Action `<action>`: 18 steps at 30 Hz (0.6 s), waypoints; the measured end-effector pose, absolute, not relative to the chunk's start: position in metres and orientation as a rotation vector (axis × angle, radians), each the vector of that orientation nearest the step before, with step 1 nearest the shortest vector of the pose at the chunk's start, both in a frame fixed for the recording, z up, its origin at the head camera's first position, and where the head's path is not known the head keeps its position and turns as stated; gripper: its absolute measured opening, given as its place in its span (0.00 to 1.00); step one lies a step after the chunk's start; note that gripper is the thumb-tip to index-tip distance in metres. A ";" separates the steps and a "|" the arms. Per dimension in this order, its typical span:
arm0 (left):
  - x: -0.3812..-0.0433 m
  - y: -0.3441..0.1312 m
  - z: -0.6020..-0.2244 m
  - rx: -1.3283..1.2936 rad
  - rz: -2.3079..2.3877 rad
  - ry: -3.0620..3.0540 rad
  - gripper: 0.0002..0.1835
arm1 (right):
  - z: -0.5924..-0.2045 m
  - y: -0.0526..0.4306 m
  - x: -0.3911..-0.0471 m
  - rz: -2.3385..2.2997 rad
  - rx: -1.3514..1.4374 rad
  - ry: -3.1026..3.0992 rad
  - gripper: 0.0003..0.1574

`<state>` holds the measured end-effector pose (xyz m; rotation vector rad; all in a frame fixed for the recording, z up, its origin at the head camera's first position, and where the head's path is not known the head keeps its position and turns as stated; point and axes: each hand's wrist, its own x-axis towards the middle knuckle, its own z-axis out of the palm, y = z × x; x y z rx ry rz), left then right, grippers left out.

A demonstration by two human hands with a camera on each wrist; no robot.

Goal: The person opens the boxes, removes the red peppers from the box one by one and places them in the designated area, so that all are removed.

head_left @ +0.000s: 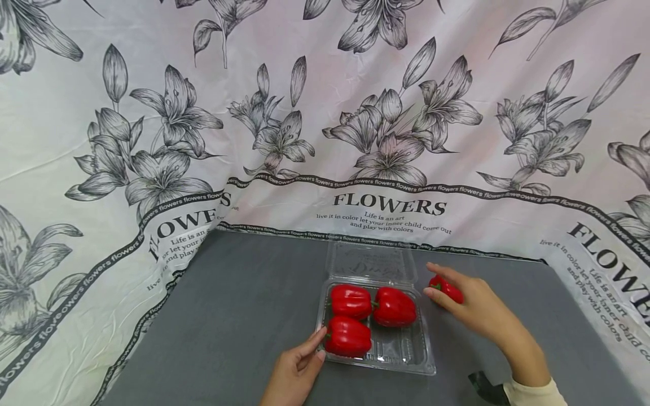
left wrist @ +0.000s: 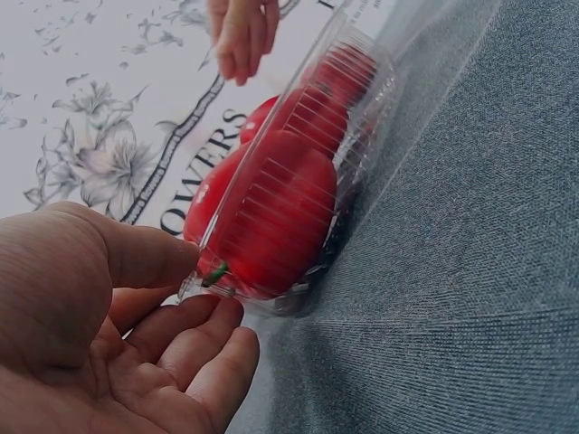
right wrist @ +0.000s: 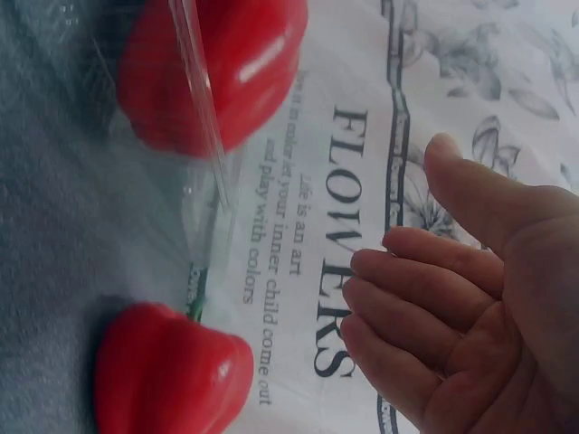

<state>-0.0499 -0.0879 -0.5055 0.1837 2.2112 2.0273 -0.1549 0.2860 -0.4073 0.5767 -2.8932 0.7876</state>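
Observation:
A clear plastic clamshell box (head_left: pixel 429 361) lies with its lid folded back, holding a front-left bell pepper (head_left: pixel 348 337), a back-left bell pepper (head_left: pixel 351 301) and a right bell pepper (head_left: pixel 395 307), all red. My left hand (head_left: pixel 299 366) pinches the box's left rim between thumb and fingers, beside the front-left pepper's green stem (left wrist: pixel 215 274). Another red bell pepper (right wrist: pixel 172 371) rests on the table to the right of the box. Over it hovers my right hand (head_left: pixel 474 307), fingers extended and thumb apart; the right wrist view shows a gap between hand and pepper.
The box's transparent lid (head_left: pixel 370 264) lies toward the back of the grey table cloth (head_left: pixel 244 293). A white curtain with printed flowers (head_left: pixel 386 141) hangs behind and at the sides. A dark strap (head_left: pixel 487 388) is near the right sleeve.

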 end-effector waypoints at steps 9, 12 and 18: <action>-0.050 -0.088 -0.505 0.174 2.031 2.203 0.26 | -0.408 0.273 -0.146 0.764 0.602 -2.901 0.45; -0.050 -0.088 -0.505 0.165 2.029 2.197 0.26 | -0.408 0.269 -0.143 0.759 0.618 -2.905 0.46; -0.049 -0.088 -0.506 0.154 2.029 2.188 0.26 | -0.412 0.263 -0.140 0.760 0.658 -2.908 0.49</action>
